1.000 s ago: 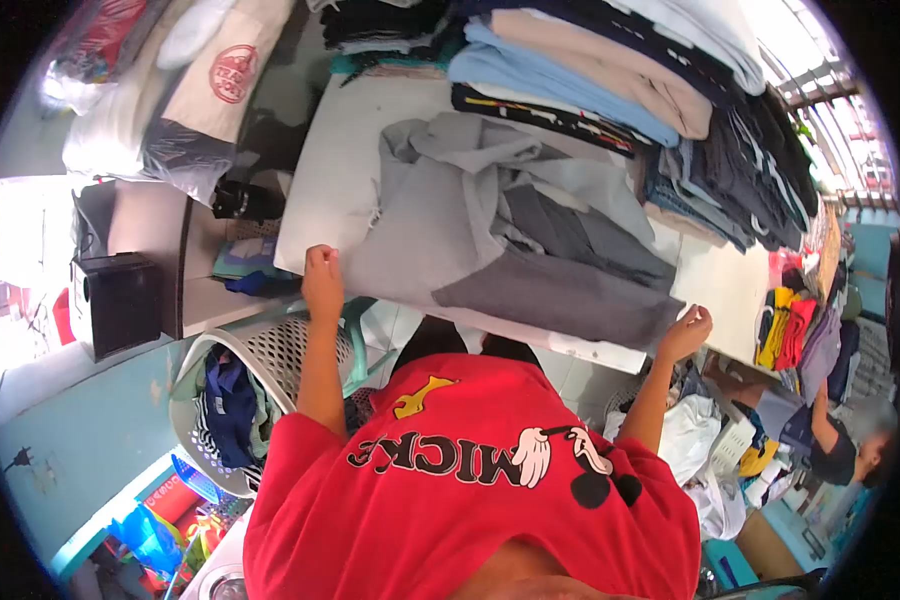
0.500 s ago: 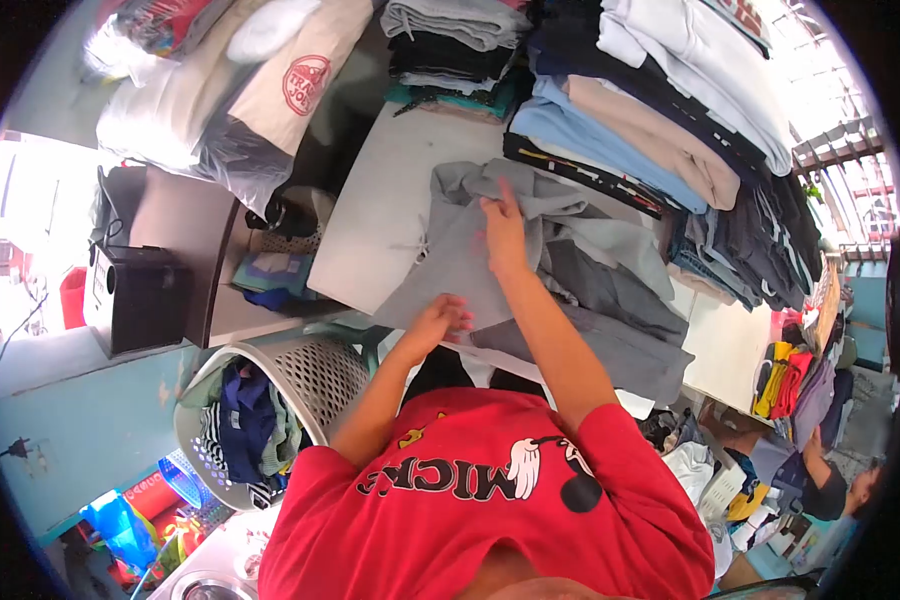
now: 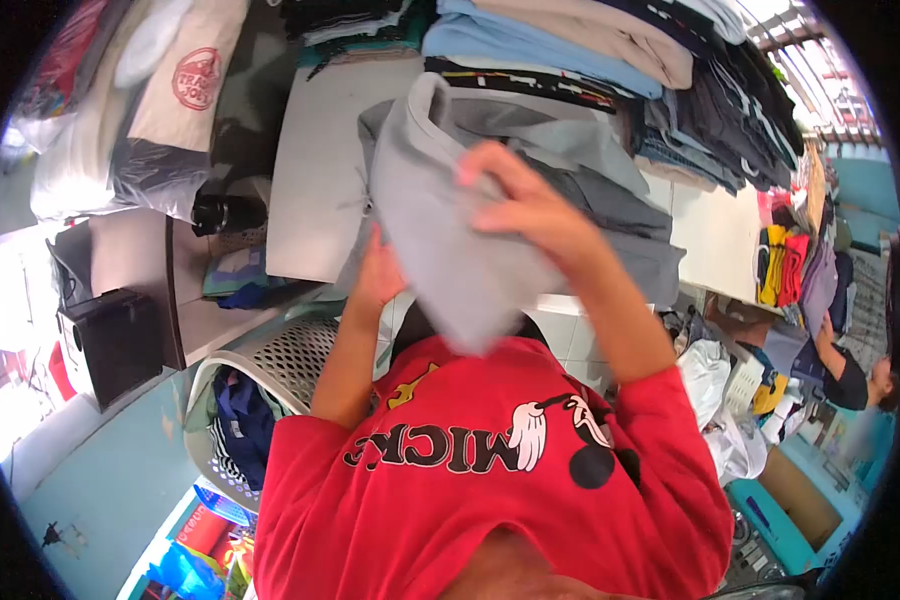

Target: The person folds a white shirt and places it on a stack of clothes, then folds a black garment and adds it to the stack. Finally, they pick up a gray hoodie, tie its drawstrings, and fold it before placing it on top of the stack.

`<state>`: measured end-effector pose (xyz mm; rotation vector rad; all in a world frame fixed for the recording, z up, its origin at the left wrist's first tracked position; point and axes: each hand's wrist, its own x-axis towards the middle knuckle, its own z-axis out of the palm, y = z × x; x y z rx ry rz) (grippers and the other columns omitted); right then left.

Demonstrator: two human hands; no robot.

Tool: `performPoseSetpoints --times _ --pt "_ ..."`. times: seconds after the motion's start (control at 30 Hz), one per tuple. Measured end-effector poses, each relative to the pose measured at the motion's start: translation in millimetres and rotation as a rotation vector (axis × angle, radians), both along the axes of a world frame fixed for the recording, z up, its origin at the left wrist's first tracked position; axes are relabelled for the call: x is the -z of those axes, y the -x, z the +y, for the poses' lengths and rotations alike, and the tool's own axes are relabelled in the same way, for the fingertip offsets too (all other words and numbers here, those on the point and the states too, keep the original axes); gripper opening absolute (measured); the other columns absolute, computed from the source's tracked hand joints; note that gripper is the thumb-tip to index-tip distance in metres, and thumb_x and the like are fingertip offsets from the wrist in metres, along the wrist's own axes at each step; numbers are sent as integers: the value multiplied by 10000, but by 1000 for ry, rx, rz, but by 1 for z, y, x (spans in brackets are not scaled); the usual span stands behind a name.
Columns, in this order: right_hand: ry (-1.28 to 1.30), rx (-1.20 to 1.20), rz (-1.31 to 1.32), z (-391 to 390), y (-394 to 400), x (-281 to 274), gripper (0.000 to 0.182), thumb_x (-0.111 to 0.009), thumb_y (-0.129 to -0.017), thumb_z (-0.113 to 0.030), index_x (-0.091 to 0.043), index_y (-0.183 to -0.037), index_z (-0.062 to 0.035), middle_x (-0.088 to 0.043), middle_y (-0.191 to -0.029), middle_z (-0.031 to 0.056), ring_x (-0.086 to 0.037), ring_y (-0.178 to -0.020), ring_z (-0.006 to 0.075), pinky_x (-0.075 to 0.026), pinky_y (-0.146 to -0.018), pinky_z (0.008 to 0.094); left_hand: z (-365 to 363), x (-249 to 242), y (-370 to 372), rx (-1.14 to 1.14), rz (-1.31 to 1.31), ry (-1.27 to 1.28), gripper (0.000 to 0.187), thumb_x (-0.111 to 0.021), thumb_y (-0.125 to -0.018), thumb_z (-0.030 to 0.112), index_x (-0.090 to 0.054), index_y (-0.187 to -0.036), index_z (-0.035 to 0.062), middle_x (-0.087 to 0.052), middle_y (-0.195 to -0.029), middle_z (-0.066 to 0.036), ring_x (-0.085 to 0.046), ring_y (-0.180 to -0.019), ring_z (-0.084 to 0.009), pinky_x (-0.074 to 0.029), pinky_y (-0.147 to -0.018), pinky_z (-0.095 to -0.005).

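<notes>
A grey garment is raised and partly folded over in front of me, its lower end smeared by motion. My left hand grips its left edge, the fingers partly hidden by the cloth. Over the cloth's right side is my right hand, slightly blurred, thumb and fingers apart; whether it touches the fabric is hard to tell. More grey clothes lie spread beneath and to the right, on a white tabletop.
Folded clothes are stacked along the far side, with dark jeans at the right. A laundry basket with clothes stands lower left. Bags hang upper left above a black box. Another person is at far right.
The grey garment has come up off the pile and folded over. My left hand has moved left and up to its edge; my right hand has shifted right. The view has also shifted.
</notes>
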<state>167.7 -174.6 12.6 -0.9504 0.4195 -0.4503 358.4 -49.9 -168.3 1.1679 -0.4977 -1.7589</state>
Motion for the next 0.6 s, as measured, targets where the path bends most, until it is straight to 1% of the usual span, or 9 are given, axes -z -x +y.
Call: performPoseSetpoints --times 0.03,0.07,0.1,0.17,0.23,0.33,0.43,0.5,0.6 --pt "141 -59 78 -6 39 -4 406 -642 -692 -131 -447 -1048 -109 -443 -1038 18 -446 -965 143 -371 -842 277 0 29 -4 -143 617 -212 847 -296 -746 694 -236 -1301 57 -337 -1289 -167 -292 -1209 -345 -263 -902 -610" --pt "387 -111 152 -15 81 3 427 -660 -681 -155 -459 -1054 -104 -438 -1065 24 -401 -1036 139 -323 -896 284 0 15 0 -201 557 -291 921 -259 -712 743 -226 -1302 37 -329 -1297 -173 -284 -1212 -365 -252 -907 -609" --pt "444 -169 203 -20 124 8 450 -662 -679 -157 -461 -1078 -107 -419 -1110 27 -373 -1067 134 -287 -919 276 -1 -4 6 -285 550 -314 939 -228 -704 756 -261 -1280 15 -323 -1301 -188 -288 -1208 -379 -238 -912 -612" --pt "237 -134 536 -21 198 7 492 -666 -653 -164 -448 -1090 -96 -468 -1013 28 -432 -996 138 -337 -850 256 6 -6 7 -329 651 -257 967 -226 -686 772 -270 -1274 5 -306 -1310 -200 -287 -1209 -386 -224 -920 -610" --pt "1 -52 757 -24 257 12 482 -651 -675 -143 -454 -1110 -83 -503 -999 59 -462 -944 144 -370 -804 252 11 -8 8 -331 633 -234 979 -239 -679 776 -266 -1274 -1 -308 -1308 -201 -295 -1204 -388 -229 -921 -605" --pt "-35 90 909 -26 332 69 535 -656 -660 -152 -442 -1148 -106 -553 -897 77 -491 -877 164 -376 -742 270 8 -19 20 -377 514 -264 1000 -264 -665 784 -263 -1270 -12 -315 -1304 -202 -307 -1198 -388 -248 -923 -584" --pt "80 260 1016 -11 371 130 544 -653 -662 -205 -440 -1153 -110 -546 -911 71 -476 -829 150 -353 -665 250 7 -23 22 -430 403 -304 1001 -284 -661 784 -283 -1255 -21 -333 -1295 -199 -318 -1195 -377 -278 -929 -544" --pt "57 290 1035 6 370 132 504 -650 -680 -256 -461 -1125 -115 -537 -872 50 -452 -775 125 -321 -616 233 9 -23 19 -435 389 -288 993 -292 -663 781 -301 -1244 -25 -347 -1288 -198 -324 -1195 -369 -293 -934 -518" --pt "-155 685 871 34 381 157 484 -669 -683 -345 -499 -1051 -81 -501 -779 -14 -433 -694 71 -303 -570 229 18 -19 17 -345 380 -296 981 -286 -665 780 -341 -1221 -26 -381 -1265 -196 -356 -1178 -357 -316 -934 -481"
